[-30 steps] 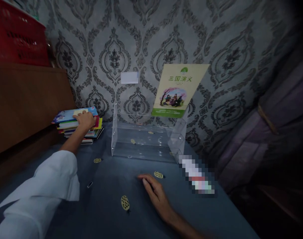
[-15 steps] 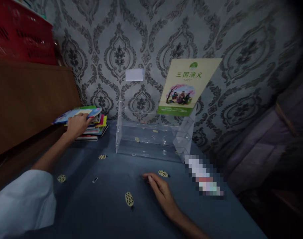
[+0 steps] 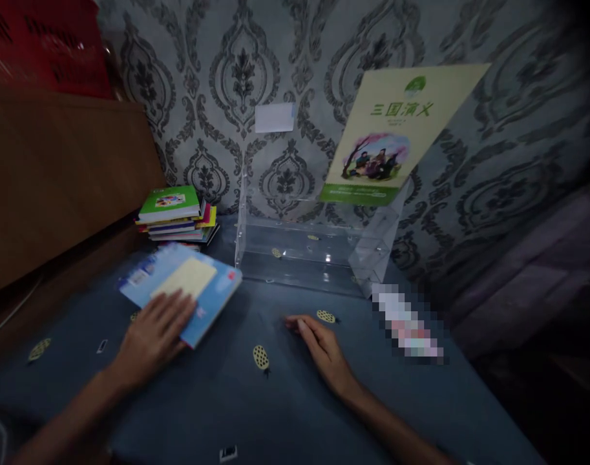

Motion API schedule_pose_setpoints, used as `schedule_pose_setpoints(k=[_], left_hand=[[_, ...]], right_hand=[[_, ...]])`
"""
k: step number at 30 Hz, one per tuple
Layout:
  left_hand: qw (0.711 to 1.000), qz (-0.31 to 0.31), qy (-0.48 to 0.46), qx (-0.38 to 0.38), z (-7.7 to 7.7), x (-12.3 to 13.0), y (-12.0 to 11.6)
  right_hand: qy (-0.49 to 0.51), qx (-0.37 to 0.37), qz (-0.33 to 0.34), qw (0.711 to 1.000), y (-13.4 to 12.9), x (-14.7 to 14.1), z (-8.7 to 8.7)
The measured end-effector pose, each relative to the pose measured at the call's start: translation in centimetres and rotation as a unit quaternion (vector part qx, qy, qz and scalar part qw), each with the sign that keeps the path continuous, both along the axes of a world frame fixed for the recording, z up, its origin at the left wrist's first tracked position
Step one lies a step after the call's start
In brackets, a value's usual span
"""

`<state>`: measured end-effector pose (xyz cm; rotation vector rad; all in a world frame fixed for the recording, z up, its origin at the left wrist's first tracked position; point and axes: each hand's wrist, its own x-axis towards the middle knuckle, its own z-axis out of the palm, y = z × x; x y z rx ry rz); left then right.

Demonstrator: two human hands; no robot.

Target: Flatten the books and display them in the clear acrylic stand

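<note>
My left hand [image 3: 156,329] grips a blue book [image 3: 221,284] with a pale yellow panel on its cover, thumb below and fingers flat on top. It is held over the table, in front of a stack of books [image 3: 178,223], the topmost one green. Loosely curled, my right hand [image 3: 324,352] rests on the tablecloth with no object visible in it. Behind it stands a clear acrylic tiered rack [image 3: 295,268]. A cream and green book [image 3: 372,139] with Chinese lettering leans upright at the rack's back right.
A dark blue tablecloth [image 3: 295,413] with pineapple prints covers the table. Wooden furniture [image 3: 66,174] with a red basket [image 3: 47,48] on it borders the left. A blurred-out item [image 3: 406,323] lies right of the rack. Patterned wallpaper [image 3: 188,116] is behind.
My left hand has lifted the blue book off the stack and brought it nearer and to the right, uncovering the green book. My right hand stays in place; the view has shifted.
</note>
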<state>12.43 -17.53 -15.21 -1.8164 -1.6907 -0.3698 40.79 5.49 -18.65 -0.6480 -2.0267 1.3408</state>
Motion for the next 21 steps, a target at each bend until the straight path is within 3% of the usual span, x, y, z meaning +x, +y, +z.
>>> schedule_pose_setpoints(k=[2,6,13,21], left_hand=[[0.996,-0.079,0.022,-0.047,-1.5,3.2,-1.0],[0.991,-0.084,0.003,-0.104,-2.1,6.4,-0.8],[0.98,-0.15,-0.052,-0.119,-1.3,8.0,2.1],[0.971,-0.181,-0.079,-0.136,-2.4,14.0,7.2]], right_hand=[[-0.004,0.002,0.005,1.0,0.0,0.0,-0.1],[-0.014,0.012,0.011,1.0,-0.1,0.0,0.0],[-0.022,0.05,0.024,0.998,-0.6,0.1,1.0],[0.014,0.128,0.016,0.992,-0.6,0.3,0.8]])
